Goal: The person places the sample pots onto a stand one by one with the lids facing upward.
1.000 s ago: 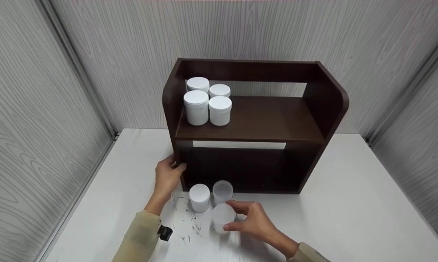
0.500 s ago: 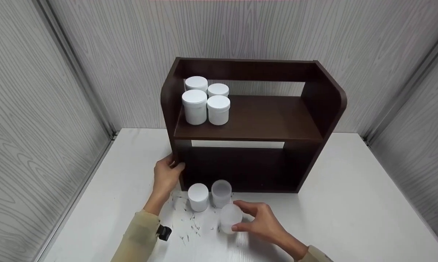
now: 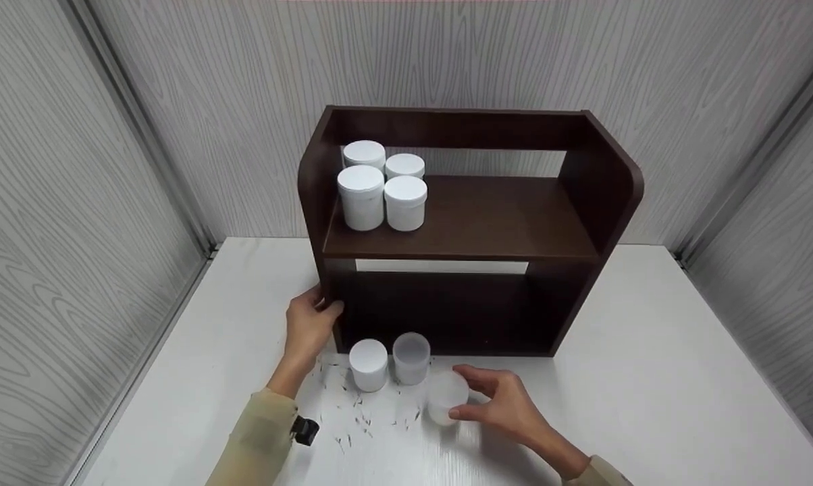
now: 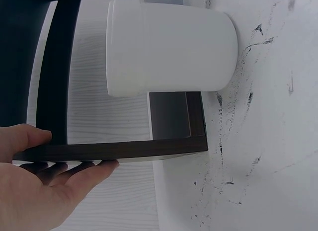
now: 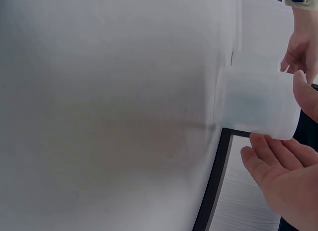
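Observation:
My right hand (image 3: 504, 405) pinches a frosted plastic jar (image 3: 440, 398) between thumb and fingers, low in front of the shelf unit. In the right wrist view, thumb and fingers lie on either side of the jar (image 5: 256, 104) near one end. My left hand (image 3: 310, 327) grips the left side panel of the dark brown shelf unit (image 3: 467, 219), thumb inside and fingers outside, as the left wrist view also shows. A white lidded jar (image 3: 369, 368) and a second frosted jar (image 3: 412, 361) stand side by side at the unit's front edge.
Several white lidded jars (image 3: 362, 202) stand grouped at the left of the upper shelf. Dark scuff marks (image 3: 362, 422) streak the white tabletop (image 3: 649, 385). Grey wood-grain walls (image 3: 143, 169) enclose the table at the back and both sides.
My right hand has carried the frosted jar to the right, away from the two standing jars, and slightly toward the back. The left hand keeps its grip on the side panel.

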`<action>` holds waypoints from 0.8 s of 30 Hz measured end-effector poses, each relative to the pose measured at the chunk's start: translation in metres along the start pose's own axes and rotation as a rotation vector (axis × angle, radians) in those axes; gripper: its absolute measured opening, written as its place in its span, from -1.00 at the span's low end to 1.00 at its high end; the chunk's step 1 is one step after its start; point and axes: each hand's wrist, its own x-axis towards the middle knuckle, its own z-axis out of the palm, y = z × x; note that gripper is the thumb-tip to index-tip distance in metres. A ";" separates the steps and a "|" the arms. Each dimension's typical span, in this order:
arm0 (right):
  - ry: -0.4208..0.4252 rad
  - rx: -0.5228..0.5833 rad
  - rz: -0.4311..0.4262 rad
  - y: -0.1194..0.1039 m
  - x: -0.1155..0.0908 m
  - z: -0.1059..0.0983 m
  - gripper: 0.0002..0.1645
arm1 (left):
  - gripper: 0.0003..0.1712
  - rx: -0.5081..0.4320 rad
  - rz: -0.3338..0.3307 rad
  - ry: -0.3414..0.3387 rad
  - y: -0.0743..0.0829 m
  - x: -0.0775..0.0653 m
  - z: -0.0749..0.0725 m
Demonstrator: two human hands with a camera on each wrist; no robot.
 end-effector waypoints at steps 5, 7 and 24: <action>-0.027 -0.009 -0.004 0.004 0.004 -0.005 -0.12 | -0.37 -0.006 -0.003 -0.004 0.000 0.001 0.000; -0.043 -0.012 -0.010 0.004 0.006 -0.006 -0.11 | -0.36 -0.009 -0.005 -0.002 0.000 0.001 0.000; -0.041 0.027 0.010 0.012 0.009 -0.024 -0.13 | -0.41 0.007 -0.015 -0.008 0.002 -0.001 0.000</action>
